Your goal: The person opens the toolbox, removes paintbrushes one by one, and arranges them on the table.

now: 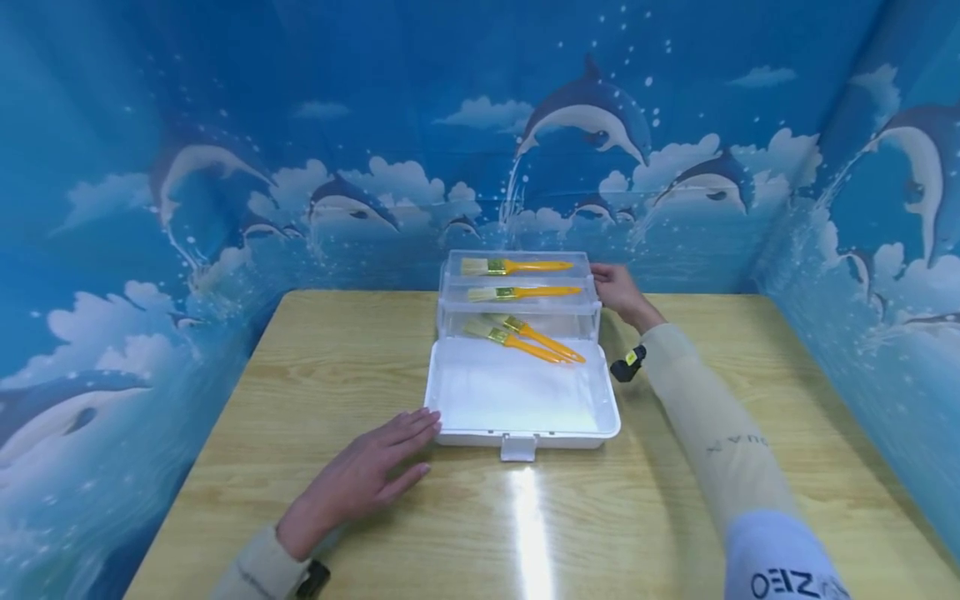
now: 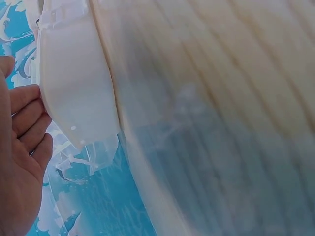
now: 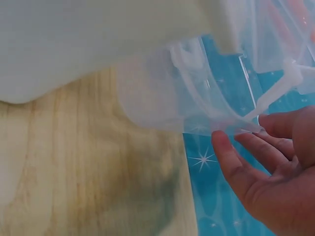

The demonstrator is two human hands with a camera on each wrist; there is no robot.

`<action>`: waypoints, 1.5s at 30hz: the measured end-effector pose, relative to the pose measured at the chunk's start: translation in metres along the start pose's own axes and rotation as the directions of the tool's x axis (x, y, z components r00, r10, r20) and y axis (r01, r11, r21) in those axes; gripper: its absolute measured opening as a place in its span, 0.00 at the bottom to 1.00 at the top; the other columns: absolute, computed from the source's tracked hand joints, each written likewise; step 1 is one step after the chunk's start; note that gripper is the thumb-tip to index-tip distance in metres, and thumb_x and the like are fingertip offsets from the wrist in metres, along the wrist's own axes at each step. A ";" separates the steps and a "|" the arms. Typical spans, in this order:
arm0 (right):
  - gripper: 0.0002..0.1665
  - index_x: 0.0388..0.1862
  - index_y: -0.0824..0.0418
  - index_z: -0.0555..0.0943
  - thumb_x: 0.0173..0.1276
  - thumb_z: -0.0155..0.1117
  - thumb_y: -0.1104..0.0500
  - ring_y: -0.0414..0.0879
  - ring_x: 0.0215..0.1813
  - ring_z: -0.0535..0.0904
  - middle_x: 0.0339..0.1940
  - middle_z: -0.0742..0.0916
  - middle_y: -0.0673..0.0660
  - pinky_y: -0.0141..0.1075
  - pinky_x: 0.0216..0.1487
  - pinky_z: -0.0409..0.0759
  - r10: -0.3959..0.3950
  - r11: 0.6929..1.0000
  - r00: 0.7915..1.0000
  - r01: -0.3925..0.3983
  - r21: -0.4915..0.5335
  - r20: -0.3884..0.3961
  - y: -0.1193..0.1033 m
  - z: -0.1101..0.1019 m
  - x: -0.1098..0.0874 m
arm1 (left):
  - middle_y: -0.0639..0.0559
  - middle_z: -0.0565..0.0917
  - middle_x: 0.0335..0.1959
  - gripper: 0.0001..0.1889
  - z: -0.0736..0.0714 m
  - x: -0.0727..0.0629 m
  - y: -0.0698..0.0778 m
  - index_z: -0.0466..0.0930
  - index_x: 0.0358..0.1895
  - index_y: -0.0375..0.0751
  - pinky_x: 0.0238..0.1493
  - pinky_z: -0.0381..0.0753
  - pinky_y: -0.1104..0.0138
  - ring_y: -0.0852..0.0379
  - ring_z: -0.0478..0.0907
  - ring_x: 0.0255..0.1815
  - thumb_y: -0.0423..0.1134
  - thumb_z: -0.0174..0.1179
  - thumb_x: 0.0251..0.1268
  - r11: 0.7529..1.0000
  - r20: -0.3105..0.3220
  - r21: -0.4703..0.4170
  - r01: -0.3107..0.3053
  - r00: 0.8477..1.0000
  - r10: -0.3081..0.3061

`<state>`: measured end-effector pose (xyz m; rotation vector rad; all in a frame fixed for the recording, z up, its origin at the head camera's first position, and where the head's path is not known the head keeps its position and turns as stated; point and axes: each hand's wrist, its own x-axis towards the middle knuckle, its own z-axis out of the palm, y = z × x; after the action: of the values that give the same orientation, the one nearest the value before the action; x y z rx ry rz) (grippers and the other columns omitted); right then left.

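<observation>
A white plastic storage box (image 1: pixel 517 400) stands open, its two clear tiered trays (image 1: pixel 585 307) raised at the back. One yellow-handled paintbrush (image 1: pixel 540 266) lies in the upper tray, and another paintbrush (image 1: pixel 545 292) in the lower one. Two more paintbrushes (image 1: pixel 532 346) rest aslant at the rear of the base. My right hand (image 1: pixel 618 292) pinches the edge of the clear lid (image 3: pixel 216 123) at the back right, thumb against fingers. At the front left corner, the extended fingers of my left hand (image 1: pixel 375 471) touch the box's side; the left wrist view shows them against its white wall (image 2: pixel 78 83).
The box stands toward the back of a wooden table (image 1: pixel 352 358), its front latch (image 1: pixel 518 447) hanging down. A blue dolphin-print backdrop (image 1: pixel 375 108) rises right behind the table and along both sides.
</observation>
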<state>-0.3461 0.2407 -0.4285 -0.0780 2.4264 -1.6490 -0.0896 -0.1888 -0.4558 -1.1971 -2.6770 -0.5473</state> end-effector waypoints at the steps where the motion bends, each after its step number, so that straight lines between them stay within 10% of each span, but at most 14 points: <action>1: 0.31 0.80 0.68 0.59 0.83 0.45 0.59 0.61 0.75 0.70 0.76 0.70 0.70 0.27 0.47 0.86 0.005 1.000 1.000 -0.005 0.005 -0.003 0.001 0.000 0.000 | 0.48 0.68 0.77 0.30 0.000 0.000 0.000 0.68 0.75 0.42 0.77 0.66 0.54 0.50 0.66 0.77 0.51 0.57 0.76 1.000 0.002 0.005 -0.003 1.000 0.003; 20: 0.31 0.79 0.70 0.59 0.82 0.47 0.61 0.63 0.73 0.71 0.75 0.71 0.72 0.33 0.55 0.84 0.052 0.998 0.999 -0.052 0.024 -0.005 0.019 0.006 0.001 | 0.46 0.61 0.81 0.38 -0.004 -0.003 -0.009 0.60 0.79 0.39 0.78 0.62 0.53 0.48 0.60 0.80 0.52 0.60 0.72 0.972 0.090 0.187 -0.142 0.988 0.127; 28: 0.32 0.80 0.67 0.58 0.84 0.46 0.58 0.61 0.72 0.73 0.76 0.71 0.70 0.33 0.53 0.83 0.054 0.998 0.998 -0.055 0.025 0.009 0.023 0.006 -0.003 | 0.48 0.54 0.83 0.43 0.002 -0.008 -0.014 0.53 0.81 0.41 0.85 0.39 0.65 0.49 0.55 0.82 0.54 0.60 0.72 0.961 0.127 0.227 -0.157 0.983 0.130; 37: 0.31 0.80 0.70 0.58 0.86 0.41 0.55 0.64 0.72 0.71 0.76 0.69 0.71 0.55 0.67 0.80 -0.064 0.994 0.995 0.072 -0.088 0.082 0.027 -0.003 -0.037 | 0.50 0.50 0.84 0.42 0.003 -0.009 -0.017 0.49 0.83 0.43 0.85 0.34 0.66 0.51 0.51 0.83 0.55 0.57 0.74 0.961 0.164 0.232 -0.151 0.980 0.115; 45: 0.29 0.75 0.72 0.65 0.83 0.48 0.57 0.68 0.73 0.69 0.74 0.72 0.73 0.61 0.72 0.72 -0.230 0.912 0.973 0.219 -0.347 0.010 0.013 -0.005 -0.088 | 0.51 0.50 0.84 0.42 0.004 -0.010 -0.020 0.49 0.83 0.44 0.85 0.35 0.65 0.52 0.51 0.83 0.55 0.57 0.74 0.957 0.160 0.239 -0.164 0.979 0.127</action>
<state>-0.2602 0.2639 -0.4265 -0.4028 2.7950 -1.2861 -0.0978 -0.2063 -0.4671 -1.3891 -2.6411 -0.0982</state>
